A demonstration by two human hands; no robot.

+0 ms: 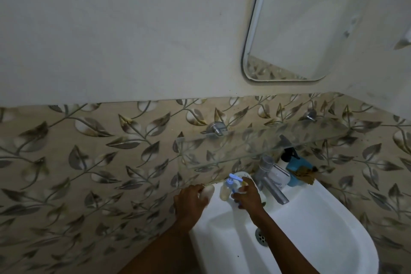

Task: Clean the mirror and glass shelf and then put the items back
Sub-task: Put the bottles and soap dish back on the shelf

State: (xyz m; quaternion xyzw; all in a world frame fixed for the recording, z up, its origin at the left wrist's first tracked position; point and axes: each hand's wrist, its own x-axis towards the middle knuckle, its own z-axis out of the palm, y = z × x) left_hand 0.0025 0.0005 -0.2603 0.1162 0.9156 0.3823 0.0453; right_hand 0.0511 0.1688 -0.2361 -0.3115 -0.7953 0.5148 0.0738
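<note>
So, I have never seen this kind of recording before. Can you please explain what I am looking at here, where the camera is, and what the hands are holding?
There is one picture, from a wide-angle camera on a person's head, looking down at a bathroom wall. No machine: these are two bare hands. The left hand grips a pale rounded thing, maybe soap. The right hand is at a small pump bottle and seems to hold something blue. Both are on the rim of the white sink. By the tap stand a white bottle and a blue holder. Above are the bare glass shelf and the mirror.
</note>
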